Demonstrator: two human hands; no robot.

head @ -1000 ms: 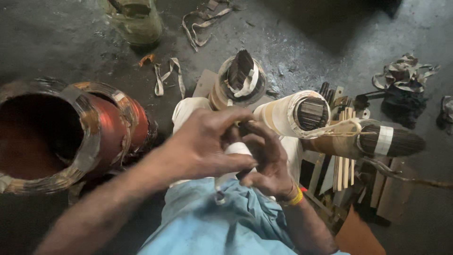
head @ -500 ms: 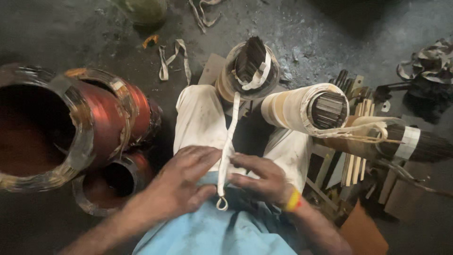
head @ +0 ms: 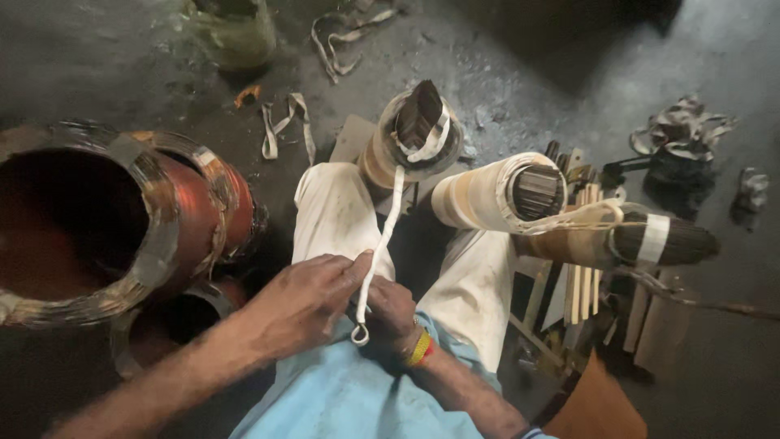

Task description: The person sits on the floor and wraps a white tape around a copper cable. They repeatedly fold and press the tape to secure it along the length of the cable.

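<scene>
Both hands meet over the lap, working a white tape [head: 382, 236] that runs from the near centre up to a taped coil bundle [head: 414, 134] standing farther off. The left hand [head: 305, 305] pinches the tape between thumb and forefinger, its other fingers curled narrow. The right hand [head: 390, 313] lies just beside it, touching it, and is closed around the tape's lower part; how tightly it grips is hard to tell, since the left hand covers part of it. The tape's near end hangs below the hands in a small loop [head: 358, 334]. The tape is pulled fairly straight and crosses the gap between the white trouser legs [head: 337, 215]. To the right of the bundle lies a cream-wrapped roll [head: 487, 195] on its side, and right of that a dark bundle with a white band [head: 642, 240]. Thin wooden strips [head: 581, 284] lie beneath them. At the left stands a large rust-red stator shell [head: 122, 223] with taped windings, well apart from the tape. Loose tape scraps [head: 284, 126] lie on the dark floor [head: 528, 73] at the far side. A yellow and red bangle [head: 419, 349] sits on the right wrist.
</scene>
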